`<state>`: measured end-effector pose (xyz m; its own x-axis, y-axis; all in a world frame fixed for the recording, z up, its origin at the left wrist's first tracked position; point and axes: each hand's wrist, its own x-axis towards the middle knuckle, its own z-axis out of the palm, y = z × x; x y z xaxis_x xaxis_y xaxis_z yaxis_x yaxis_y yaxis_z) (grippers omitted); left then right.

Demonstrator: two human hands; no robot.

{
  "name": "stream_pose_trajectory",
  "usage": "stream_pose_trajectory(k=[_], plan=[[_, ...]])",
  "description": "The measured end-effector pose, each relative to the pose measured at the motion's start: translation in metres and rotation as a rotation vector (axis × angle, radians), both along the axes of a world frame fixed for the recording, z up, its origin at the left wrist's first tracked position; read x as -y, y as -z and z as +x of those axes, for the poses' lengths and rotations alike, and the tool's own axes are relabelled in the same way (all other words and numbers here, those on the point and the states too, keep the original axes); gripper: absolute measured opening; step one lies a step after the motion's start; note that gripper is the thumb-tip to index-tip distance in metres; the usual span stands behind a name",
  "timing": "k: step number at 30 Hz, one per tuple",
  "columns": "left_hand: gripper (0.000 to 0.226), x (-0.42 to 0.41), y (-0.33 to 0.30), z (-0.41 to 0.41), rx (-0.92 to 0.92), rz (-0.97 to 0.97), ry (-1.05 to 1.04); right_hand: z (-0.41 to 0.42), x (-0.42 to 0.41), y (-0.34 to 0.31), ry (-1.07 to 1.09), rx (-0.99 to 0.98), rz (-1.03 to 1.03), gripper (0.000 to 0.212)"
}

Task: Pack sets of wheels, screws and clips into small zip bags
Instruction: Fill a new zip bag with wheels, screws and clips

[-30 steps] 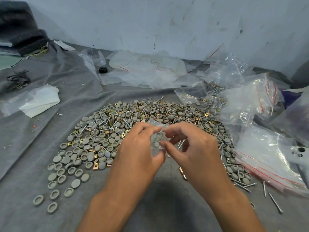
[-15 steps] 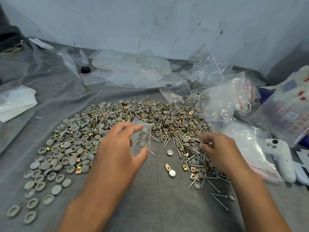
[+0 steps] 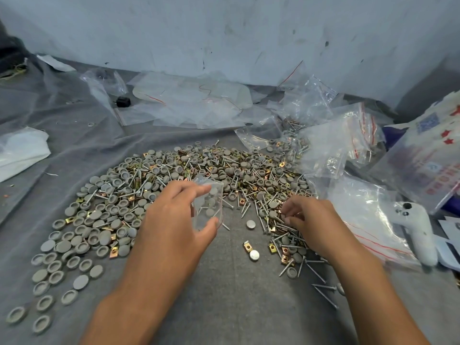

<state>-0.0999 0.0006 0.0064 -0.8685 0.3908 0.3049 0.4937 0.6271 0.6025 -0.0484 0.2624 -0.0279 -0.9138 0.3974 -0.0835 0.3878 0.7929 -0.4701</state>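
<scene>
A wide heap of grey round wheels [image 3: 104,220], silver screws [image 3: 321,277] and brass clips [image 3: 249,246] lies spread on the grey cloth [image 3: 224,295]. My left hand [image 3: 174,220] holds a small clear zip bag [image 3: 207,204] upright between thumb and fingers above the heap's near edge. My right hand [image 3: 308,220] is down in the screws and clips at the right of the heap, fingers curled and pinching at small pieces; what it holds is hidden.
Several clear zip bags [image 3: 331,135] with red seals pile at the back and right. A white controller [image 3: 418,230] lies at the far right, crumpled white plastic [image 3: 22,150] at the left. A pale wall [image 3: 224,33] rises behind.
My right hand left the bag and moved right, down into the screws and clips. My left hand keeps the bag alone. The camera view shifted right.
</scene>
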Motion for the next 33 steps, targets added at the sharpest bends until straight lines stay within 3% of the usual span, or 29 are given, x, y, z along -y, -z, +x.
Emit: stream_pose_trajectory(k=[10,14,17,20,22,25,33], plan=[[0.059,-0.001,0.002,0.000,-0.002,-0.007,-0.007,0.001,-0.003,-0.001,0.059,-0.101,-0.039,0.015],[0.059,-0.001,0.003,0.000,-0.005,-0.012,-0.006,-0.002,0.003,0.002,-0.002,0.013,-0.003,0.019],[0.059,-0.001,0.003,0.000,-0.002,-0.007,-0.003,-0.003,0.004,0.002,-0.014,0.028,0.018,0.010],[0.059,-0.001,0.004,-0.002,-0.002,-0.001,-0.004,-0.001,0.006,-0.001,-0.054,0.024,0.028,0.016],[0.058,0.000,0.004,-0.002,0.000,0.005,-0.002,0.001,0.008,-0.002,-0.059,0.041,0.012,0.003],[0.058,0.000,0.004,-0.001,-0.007,-0.002,0.000,0.002,0.006,0.001,-0.012,0.048,-0.034,0.011],[0.057,0.000,0.004,0.000,-0.005,0.002,0.003,0.003,0.005,-0.005,0.049,-0.030,-0.120,0.008]])
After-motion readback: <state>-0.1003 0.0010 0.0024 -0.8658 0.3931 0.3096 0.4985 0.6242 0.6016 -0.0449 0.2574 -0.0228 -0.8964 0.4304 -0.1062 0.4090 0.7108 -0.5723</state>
